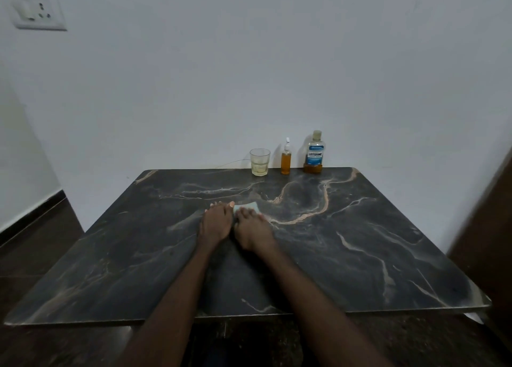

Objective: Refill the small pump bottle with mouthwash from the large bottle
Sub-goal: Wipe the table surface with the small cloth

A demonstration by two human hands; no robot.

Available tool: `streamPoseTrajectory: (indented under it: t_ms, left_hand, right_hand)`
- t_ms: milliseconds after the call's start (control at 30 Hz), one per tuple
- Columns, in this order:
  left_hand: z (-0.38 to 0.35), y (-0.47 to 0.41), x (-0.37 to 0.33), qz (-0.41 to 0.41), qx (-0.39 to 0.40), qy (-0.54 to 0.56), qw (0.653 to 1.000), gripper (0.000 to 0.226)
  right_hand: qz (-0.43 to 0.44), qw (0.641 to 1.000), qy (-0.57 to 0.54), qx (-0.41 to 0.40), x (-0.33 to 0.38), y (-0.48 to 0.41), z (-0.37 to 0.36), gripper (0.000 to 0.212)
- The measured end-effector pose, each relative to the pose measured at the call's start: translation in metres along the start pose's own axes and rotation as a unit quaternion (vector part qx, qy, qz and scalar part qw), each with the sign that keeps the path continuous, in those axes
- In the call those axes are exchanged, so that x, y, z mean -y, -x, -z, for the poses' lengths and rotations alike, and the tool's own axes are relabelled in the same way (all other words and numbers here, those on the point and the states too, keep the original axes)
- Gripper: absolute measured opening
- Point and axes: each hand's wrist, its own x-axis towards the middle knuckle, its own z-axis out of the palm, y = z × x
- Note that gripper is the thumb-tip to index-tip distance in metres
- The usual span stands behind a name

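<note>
Two bare forearms, reaching forward over the dark marble table (pixel 360 242) toward the large Listerine bottle (pixel 314 152), upright at the far edge against the wall. Left hand (pixel 214 222), well in front of that bottle and to its left: laid flat, fingers straight, grasping nothing, thumb tip touching a pale blue-green cloth (pixel 250 206). Right hand (pixel 253 232), just beside the left hand, on the side nearer the Listerine bottle: fingers laid over the near edge of the cloth, seemingly pressing rather than clenching, though partly hidden behind the back of the hand. Small pump bottle (pixel 286 159), immediately left of the Listerine bottle, near but apart: upright, pump head on, amber liquid up to the shoulder. Drinking glass (pixel 260 161), further left again: a shallow pale layer at the bottom. Listerine bottle itself: cap on, only a low amber band at the base. Judged stage: refill apparently done, tabletop under wiping. Possible failures from here: a long wiping stroke toward the Listerine bottle, toppling the tall, narrow pump bottle or pushing the glass off the far edge; a soaked cloth, smearing any spill instead of lifting it; a pump head not fully screwed down, leaking on tipping, its tightness not judgeable from this view.
</note>
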Motion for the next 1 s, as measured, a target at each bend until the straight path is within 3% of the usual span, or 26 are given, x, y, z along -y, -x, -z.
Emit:
streamPoseTrajectory:
  t_ms: [233,433,567,733,867,933,1000]
  left_hand:
    - [0.003,0.0,0.003,-0.014,0.007,-0.001,1.0,0.045]
    - [0.007,0.005,-0.002,-0.008,0.016,-0.024,1.0,0.044]
    - [0.015,0.011,-0.011,0.003,0.027,-0.024,0.999,0.044]
    - [0.014,0.03,-0.031,0.011,0.013,-0.001,1.0,0.036]
    - [-0.004,0.06,-0.066,-0.012,0.02,0.06,0.998,0.028]
    - [-0.009,0.07,-0.077,0.004,0.014,0.083,0.996,0.029]
    - [-0.011,0.079,-0.081,0.001,0.042,0.055,0.998,0.033]
  right_hand:
    - [-0.135,0.991,0.002,-0.015,-0.124,-0.02,0.052,0.054]
    - [-0.23,0.97,0.026,-0.073,-0.224,0.041,0.058,0.047]
    - [-0.204,0.972,0.065,-0.101,-0.201,0.089,0.032,0.049]
    - [-0.119,0.989,0.064,-0.061,-0.107,0.1,0.009,0.056]
    - [0.011,0.997,-0.064,-0.029,-0.037,0.08,0.004,0.043]
    - [-0.005,0.982,-0.175,-0.065,-0.034,0.078,0.012,0.033]
    - [-0.078,0.97,-0.19,-0.127,-0.052,0.081,0.021,0.029]
